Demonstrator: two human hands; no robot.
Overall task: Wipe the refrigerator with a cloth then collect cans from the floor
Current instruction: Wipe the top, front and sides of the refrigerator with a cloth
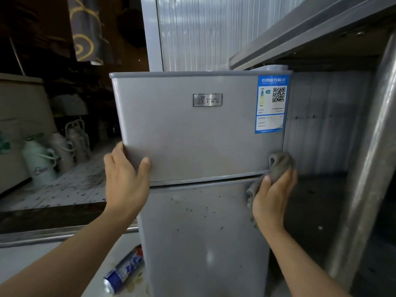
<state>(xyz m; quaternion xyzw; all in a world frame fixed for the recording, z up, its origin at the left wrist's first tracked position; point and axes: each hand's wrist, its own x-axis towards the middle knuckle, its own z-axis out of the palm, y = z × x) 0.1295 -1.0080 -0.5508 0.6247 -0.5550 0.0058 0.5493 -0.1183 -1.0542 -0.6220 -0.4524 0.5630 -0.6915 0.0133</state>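
The refrigerator (192, 146) stands on the floor beside a metal rack (368, 168); it looks heavy and rigid with smooth doors. The left hand (125, 179) grips the upper door's left edge, thumb on the front. The right hand (273, 198) presses a soft, limp cloth (278, 163) at the door seam, fingers curled around it. A light, dented can (123, 273) lies on the floor; grasp it round the middle.
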